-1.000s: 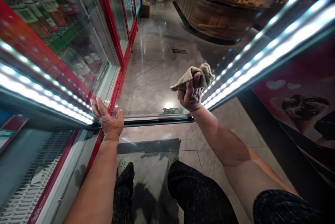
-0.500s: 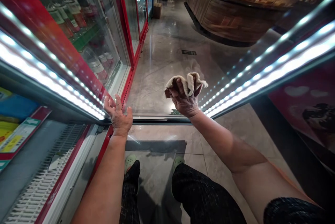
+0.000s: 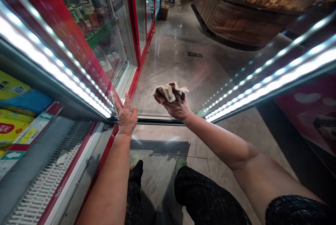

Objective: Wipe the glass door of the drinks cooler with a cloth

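Note:
A glass door [image 3: 168,67] with bright light strips along both sides stands open in front of me. My right hand [image 3: 179,107] has its fingers in a crumpled beige cloth [image 3: 169,91] and presses it toward the lower part of the pane. Near the door's lower left corner, beside the left light strip [image 3: 65,65], is my left hand [image 3: 126,114]. Its fingers are spread and it holds nothing; whether the fingertips touch the glass I cannot tell.
To the left, a fridge shelf with a white rack [image 3: 52,172] holds yellow and blue packages [image 3: 15,102]. Bottles [image 3: 84,16] stand in a red-framed fridge beyond the glass. A wooden counter [image 3: 236,21] with goods is at the far right. A cardboard box [image 3: 164,12] and a person stand farther back.
My right hand has moved left with the cloth across the pane. My left hand has stayed near the door's left side, its fingers shifting slightly. The view has turned a little left.

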{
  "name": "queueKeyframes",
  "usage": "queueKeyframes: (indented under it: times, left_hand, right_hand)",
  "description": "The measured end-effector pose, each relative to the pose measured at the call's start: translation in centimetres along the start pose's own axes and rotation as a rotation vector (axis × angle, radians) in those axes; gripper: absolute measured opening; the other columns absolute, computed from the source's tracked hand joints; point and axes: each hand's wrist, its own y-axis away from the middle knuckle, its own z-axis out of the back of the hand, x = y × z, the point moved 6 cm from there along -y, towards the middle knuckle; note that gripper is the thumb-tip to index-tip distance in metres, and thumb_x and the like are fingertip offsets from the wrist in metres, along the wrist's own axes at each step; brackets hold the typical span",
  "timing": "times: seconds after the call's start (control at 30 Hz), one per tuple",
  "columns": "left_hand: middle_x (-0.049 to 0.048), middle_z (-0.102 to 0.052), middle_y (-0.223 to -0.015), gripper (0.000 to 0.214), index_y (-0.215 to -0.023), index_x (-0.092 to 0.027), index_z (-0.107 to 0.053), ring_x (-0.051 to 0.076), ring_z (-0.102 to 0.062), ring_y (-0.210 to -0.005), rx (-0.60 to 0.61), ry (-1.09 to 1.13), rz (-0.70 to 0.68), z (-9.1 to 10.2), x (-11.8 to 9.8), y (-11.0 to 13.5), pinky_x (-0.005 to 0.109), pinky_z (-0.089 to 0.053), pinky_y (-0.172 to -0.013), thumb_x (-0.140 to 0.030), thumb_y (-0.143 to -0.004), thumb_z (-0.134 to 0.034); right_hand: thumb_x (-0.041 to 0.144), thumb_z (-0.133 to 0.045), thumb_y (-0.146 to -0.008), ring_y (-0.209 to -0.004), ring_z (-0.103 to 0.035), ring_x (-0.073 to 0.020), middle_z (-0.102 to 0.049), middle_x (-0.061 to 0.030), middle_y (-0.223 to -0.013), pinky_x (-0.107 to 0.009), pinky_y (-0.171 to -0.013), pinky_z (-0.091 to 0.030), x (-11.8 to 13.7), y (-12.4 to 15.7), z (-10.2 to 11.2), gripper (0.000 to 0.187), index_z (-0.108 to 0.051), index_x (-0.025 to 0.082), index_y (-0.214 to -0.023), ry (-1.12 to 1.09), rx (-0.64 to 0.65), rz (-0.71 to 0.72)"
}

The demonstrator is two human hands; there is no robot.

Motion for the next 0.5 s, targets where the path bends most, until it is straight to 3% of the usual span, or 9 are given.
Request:
queueKeyframes:
  times: [0.1, 0.17, 0.33, 0.5]
  left_hand:
    - [0.0095, -0.002, -0.17, 0.07, -0.152, -0.016, -0.044, 0.027, 0.0, -0.158, 0.019, 0.024, -0.002, 0.0, 0.4, -0.1, 0.044, -0.013, -0.128, -0.02, -0.084, -0.059]
    - [0.0086, 0.0, -0.171, 0.07, -0.153, -0.017, -0.043, 0.027, -0.004, -0.158, 0.026, 0.053, 0.003, 0.0, 0.8, -0.1, 0.043, -0.017, -0.128, -0.021, -0.084, -0.059]
    - [0.0127, -0.001, -0.171, 0.072, -0.155, -0.013, -0.038, 0.03, -0.007, -0.158, 0.009, 0.098, -0.064, 0.2, 1.5, -0.1, 0.046, -0.014, -0.128, -0.029, -0.087, -0.058]
    - [0.0156, -0.008, -0.17, 0.076, -0.157, -0.013, -0.033, 0.028, -0.008, -0.158, -0.032, 0.14, -0.073, 0.4, 2.1, -0.1, 0.042, -0.013, -0.129, -0.031, -0.088, -0.061]
  right_hand:
    - [0.022, -0.049, -0.1, -0.148, -0.039, -0.0224, -0.051, 0.0048, -0.155, -0.049, -0.122, -0.03, 1.1, 0.1, -2.0, 0.055, -0.046, 0.051, -0.147, -0.038, 0.103, 0.079]
    - [0.021, -0.049, -0.1, -0.148, -0.039, -0.0225, -0.054, 0.0033, -0.153, -0.051, -0.123, -0.029, 1.6, -0.6, -1.9, 0.054, -0.049, 0.049, -0.146, -0.05, 0.131, 0.1]
    - [0.024, -0.049, -0.1, -0.151, -0.035, -0.0263, -0.055, 0.0019, -0.151, -0.058, -0.125, -0.021, 3.1, -3.8, 0.5, 0.05, -0.051, 0.045, -0.145, -0.039, -0.031, 0.111]
    - [0.014, -0.053, -0.096, -0.139, -0.052, -0.0212, -0.068, 0.0009, -0.137, -0.05, -0.129, -0.017, 4.7, -4.0, -2.3, 0.045, -0.066, 0.038, -0.132, -0.103, -0.051, 0.253]
